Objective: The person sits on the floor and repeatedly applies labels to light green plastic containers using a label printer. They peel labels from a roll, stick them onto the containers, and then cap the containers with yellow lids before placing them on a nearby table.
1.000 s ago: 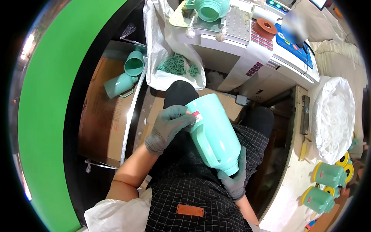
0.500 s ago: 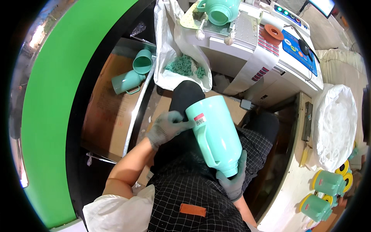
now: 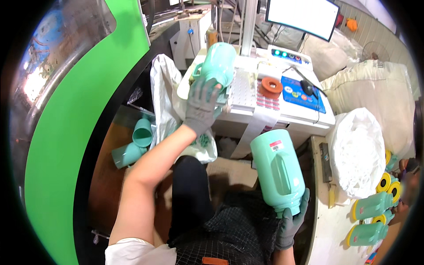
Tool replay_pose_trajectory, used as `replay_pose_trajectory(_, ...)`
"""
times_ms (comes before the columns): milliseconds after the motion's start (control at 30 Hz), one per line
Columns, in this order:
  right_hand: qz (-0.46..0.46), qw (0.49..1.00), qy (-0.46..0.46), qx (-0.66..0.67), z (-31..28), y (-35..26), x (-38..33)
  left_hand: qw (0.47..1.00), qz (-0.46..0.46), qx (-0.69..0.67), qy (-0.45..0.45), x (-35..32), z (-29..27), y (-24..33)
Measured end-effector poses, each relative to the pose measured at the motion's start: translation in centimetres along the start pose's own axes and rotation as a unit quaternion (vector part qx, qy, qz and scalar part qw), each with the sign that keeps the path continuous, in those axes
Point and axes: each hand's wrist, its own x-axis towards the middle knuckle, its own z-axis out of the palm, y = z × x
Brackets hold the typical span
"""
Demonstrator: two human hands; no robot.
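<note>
Gloved in grey, my right hand (image 3: pixel 291 224) grips the narrow neck of a mint-green plastic jug (image 3: pixel 270 165). This jug is held neck down above my lap, its handle facing me and a small red-and-white label near its wide end. My left hand (image 3: pixel 203 104), also gloved, reaches forward with its fingers stretched out over the near end of a second mint-green jug (image 3: pixel 220 62). That jug lies on the white machine (image 3: pixel 243 90), its handle to the left. Whether my left fingers touch it I cannot tell.
A white sack (image 3: pixel 165 92) with green shavings stands left of the machine. Two green pieces lie in the carton (image 3: pixel 104 185). An orange tape roll (image 3: pixel 271 86) sits on the machine. On the right bench are a white-lined bag (image 3: pixel 357 154) and several yellow-rimmed jugs (image 3: pixel 367 234).
My left hand has left the label area of the held jug and reached forward to the jug on the machine. My right hand has carried its jug to the right. The view has tilted up.
</note>
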Motion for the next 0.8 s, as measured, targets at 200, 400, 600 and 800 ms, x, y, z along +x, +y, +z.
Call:
replay_pose_trajectory(200, -0.096, 0.992, 0.055, -0.061, 1.2, -1.0, 5.0, 0.997, 0.076, -0.002, 0.026, 2.9, 3.9, -3.2)
replay_pose_trajectory(400, -0.194, 0.964, 0.000, -0.182, 6.0, -1.4, 12.3, 0.961, -0.032, -0.217, 0.167, -6.0, -16.0, 1.7)
replay_pose_trajectory(600, -0.360, 0.857, -0.096, -0.356, 23.9, -1.8, 20.2, 0.728, -0.403, -0.547, -0.086, -15.0, -19.5, 6.8)
replay_pose_trajectory(800, -0.356, 0.766, -0.120, -0.522, 35.3, 2.2, 24.8, 0.709, -0.387, -0.567, -0.160, -16.9, -18.8, 9.9)
